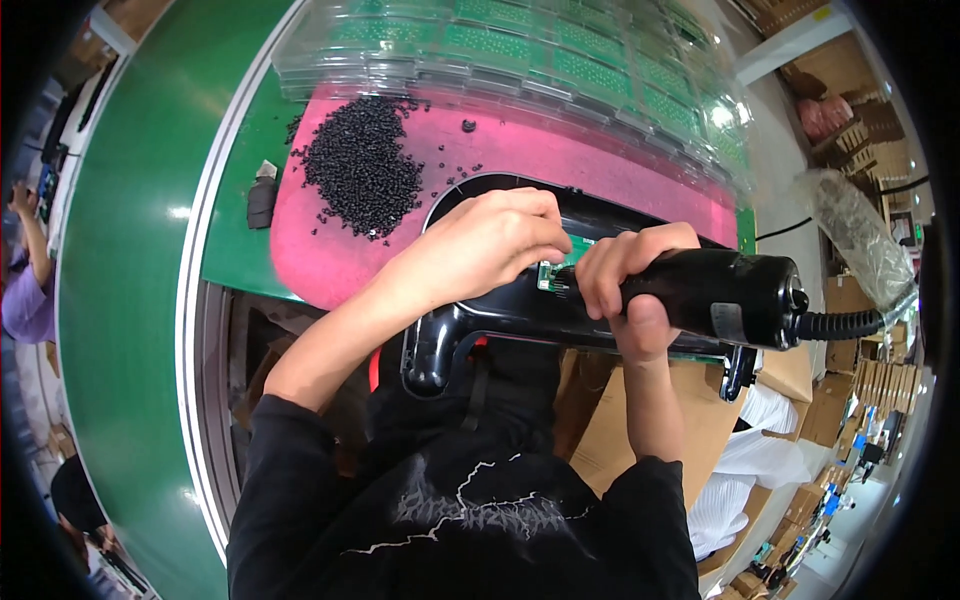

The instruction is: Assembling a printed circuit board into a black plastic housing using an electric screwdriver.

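Observation:
My right hand (636, 275) is wrapped round a thick black electric screwdriver (735, 290), held almost level. Its front end points left at a small green circuit board (545, 277). The board sits in a glossy black plastic housing (432, 350) with a curved outline, lying across the near edge of the pink mat (325, 275). My left hand (495, 240) reaches over the housing, fingertips pinched together at the board close to the screwdriver's front. Whatever is between those fingertips is hidden. A heap of tiny black parts (362, 165) lies on the mat beyond my left forearm.
Clear plastic trays with green boards (540, 50) are stacked along the far side. A small dark block (262, 200) lies left of the mat. From the screwdriver a ribbed black cable (850, 325) runs right. Cardboard (640, 425) and white wrapping (745, 470) are at lower right.

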### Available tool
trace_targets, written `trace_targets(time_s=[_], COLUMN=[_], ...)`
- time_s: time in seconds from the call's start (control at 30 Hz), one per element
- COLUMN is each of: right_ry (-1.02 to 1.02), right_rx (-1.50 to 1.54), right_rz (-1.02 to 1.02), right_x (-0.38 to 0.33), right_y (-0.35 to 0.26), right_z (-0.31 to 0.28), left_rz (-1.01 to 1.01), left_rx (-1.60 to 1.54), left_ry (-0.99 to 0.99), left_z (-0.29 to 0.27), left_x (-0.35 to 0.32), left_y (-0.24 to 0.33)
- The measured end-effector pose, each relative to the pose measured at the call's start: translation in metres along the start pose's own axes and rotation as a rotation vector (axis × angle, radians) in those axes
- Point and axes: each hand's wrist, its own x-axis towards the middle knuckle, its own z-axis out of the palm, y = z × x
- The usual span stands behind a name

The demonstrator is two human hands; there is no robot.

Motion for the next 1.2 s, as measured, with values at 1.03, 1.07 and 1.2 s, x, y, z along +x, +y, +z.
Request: trace_targets(time_s=[1.03,1.07,1.2], right_ry=[0.206,0.209,0.247], right_rx=[-0.034,-0.035,0.077], right_rz=[-0.246,-0.245,-0.287], right_x=[-0.014,-0.016,-0.021], right_y=[-0.05,-0.049,-0.044], right_z=[-0.025,-0.028,-0.029], left_rz=[-0.04,-0.006,0.023], left_rx=[-0.108,-0.051,-0.003], left_ry=[-0.174,-0.164,-0.201], left_z=[-0.004,-0.004,-0.002], left_x=[0.009,0.008,0.007], left_y=[0.01,0.008,0.006])
